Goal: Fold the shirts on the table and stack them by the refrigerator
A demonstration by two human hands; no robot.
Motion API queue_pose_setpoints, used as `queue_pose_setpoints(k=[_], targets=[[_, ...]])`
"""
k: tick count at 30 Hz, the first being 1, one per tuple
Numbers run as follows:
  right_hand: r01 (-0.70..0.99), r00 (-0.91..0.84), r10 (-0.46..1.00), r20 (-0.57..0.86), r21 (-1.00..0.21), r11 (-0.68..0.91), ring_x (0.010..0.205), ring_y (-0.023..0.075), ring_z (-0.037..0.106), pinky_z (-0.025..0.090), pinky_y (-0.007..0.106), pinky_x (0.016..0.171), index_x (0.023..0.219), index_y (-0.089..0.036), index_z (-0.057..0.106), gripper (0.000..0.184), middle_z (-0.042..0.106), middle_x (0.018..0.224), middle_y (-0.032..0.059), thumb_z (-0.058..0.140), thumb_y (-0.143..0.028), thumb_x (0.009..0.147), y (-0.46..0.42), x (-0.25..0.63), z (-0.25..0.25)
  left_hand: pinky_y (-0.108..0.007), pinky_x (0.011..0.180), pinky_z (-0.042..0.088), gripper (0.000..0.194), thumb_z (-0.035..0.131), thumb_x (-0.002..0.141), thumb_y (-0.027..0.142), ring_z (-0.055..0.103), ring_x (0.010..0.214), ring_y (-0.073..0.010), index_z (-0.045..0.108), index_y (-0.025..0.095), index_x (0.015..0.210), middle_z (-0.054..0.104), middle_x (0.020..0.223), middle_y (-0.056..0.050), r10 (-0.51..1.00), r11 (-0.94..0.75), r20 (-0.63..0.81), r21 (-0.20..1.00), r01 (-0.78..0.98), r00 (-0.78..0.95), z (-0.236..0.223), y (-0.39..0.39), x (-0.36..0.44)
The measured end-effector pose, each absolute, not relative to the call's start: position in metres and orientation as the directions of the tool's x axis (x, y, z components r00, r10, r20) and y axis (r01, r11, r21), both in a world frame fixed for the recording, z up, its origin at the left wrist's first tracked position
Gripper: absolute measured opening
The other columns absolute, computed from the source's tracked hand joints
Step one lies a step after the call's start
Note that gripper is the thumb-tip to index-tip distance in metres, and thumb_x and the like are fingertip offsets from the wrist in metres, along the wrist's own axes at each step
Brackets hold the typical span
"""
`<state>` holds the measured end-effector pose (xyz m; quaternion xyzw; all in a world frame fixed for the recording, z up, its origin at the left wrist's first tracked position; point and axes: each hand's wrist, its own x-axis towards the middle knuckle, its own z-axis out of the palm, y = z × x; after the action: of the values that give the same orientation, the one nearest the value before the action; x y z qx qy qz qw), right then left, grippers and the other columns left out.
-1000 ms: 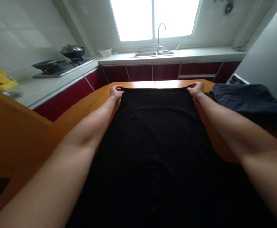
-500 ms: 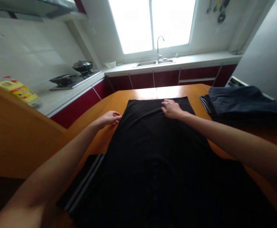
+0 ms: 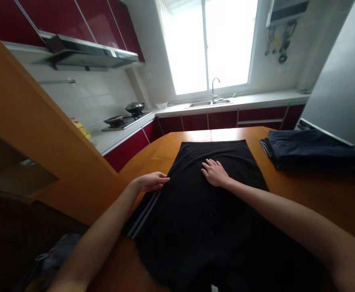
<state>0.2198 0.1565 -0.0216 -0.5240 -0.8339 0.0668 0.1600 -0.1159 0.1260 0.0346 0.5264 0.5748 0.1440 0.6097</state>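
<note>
A black shirt (image 3: 192, 211) lies spread over the wooden table, its hem toward the window and its collar end near me. Small buttons run down its middle, and two pale stripes cross the sleeve on the left. My left hand (image 3: 151, 181) is closed at the shirt's left side edge, just beyond the striped sleeve, thumb and fingers pinching the cloth. Flat on the cloth, right of the middle, rests my right hand (image 3: 215, 172), open with its fingers slightly spread. Shallow wrinkles show in the fabric beyond it.
Folded dark clothes (image 3: 308, 150) are stacked on the table (image 3: 150, 156) at the right. A wooden panel (image 3: 58, 134) stands close on the left. Farther off are a stove (image 3: 127, 121) with pans, a sink (image 3: 200, 104) under the window, and a fridge (image 3: 335, 89).
Both hands have come nearer along the shirt, the left one from near the hem to just above the sleeve, the right one back from the hem. The view has tilted up and turned left.
</note>
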Motion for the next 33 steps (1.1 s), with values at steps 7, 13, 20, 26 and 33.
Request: queue_pose_setpoints(k=[7,13,20,26,33], targets=[[0.861,-0.388,0.902,0.191,-0.274,0.428,0.149,0.0264,0.027,0.018,0.046,0.12,0.149,-0.019,0.047,0.059,0.036,0.16,0.0122,0.03,-0.052,0.103,0.157,0.22,-0.023,-0.02,0.042,0.025,0.061,0.083,0.059,0.069,0.041,0.048,-0.0052,0.066,0.016,0.084,0.059,0.072,0.001,0.893,0.282,-0.41,0.83,0.48,0.184,0.043,0.104,-0.119],[0.867,-0.383,0.909,0.165,-0.275,0.416,0.15,0.025,0.026,0.017,0.043,0.121,0.15,-0.02,0.045,0.06,0.034,0.161,0.0107,0.033,-0.052,0.102,0.157,0.223,-0.021,-0.026,0.051,0.041,0.044,0.074,0.071,0.06,0.059,0.058,-0.0175,0.062,0.017,0.07,0.062,0.067,-0.002,0.972,0.146,-0.233,0.477,0.867,-0.035,0.034,0.099,-0.109],[0.866,-0.403,0.906,0.127,-0.268,0.423,0.152,0.0256,0.021,0.015,0.046,0.121,0.153,-0.02,0.041,0.061,0.028,0.164,0.0108,0.037,-0.049,0.1,0.154,0.222,-0.021,-0.038,0.109,0.039,0.044,0.056,0.092,0.033,0.051,0.131,-0.0284,0.056,0.016,0.132,0.056,0.14,-0.016,0.986,-0.113,0.153,0.274,0.955,0.072,0.024,0.096,-0.068],[0.862,-0.414,0.906,0.084,-0.284,0.42,0.152,0.0264,0.021,0.016,0.053,0.12,0.153,-0.017,0.041,0.058,0.028,0.163,0.013,0.033,-0.045,0.102,0.157,0.217,-0.02,-0.051,0.121,0.017,0.064,0.037,0.101,0.048,0.016,0.153,-0.0295,0.029,0.017,0.156,0.017,0.166,-0.014,0.884,-0.425,-0.117,0.199,0.883,0.452,0.018,0.133,-0.001],[0.883,-0.379,0.922,0.08,-0.265,0.387,0.153,0.0262,0.016,0.015,0.055,0.121,0.155,-0.014,0.035,0.059,0.024,0.165,0.0124,0.03,-0.041,0.102,0.189,0.226,-0.017,-0.058,0.121,0.006,0.067,0.023,0.102,0.059,0.005,0.155,-0.0263,0.018,0.026,0.16,0.01,0.168,-0.006,0.839,-0.495,-0.139,0.21,0.843,0.527,0.001,0.21,0.028]])
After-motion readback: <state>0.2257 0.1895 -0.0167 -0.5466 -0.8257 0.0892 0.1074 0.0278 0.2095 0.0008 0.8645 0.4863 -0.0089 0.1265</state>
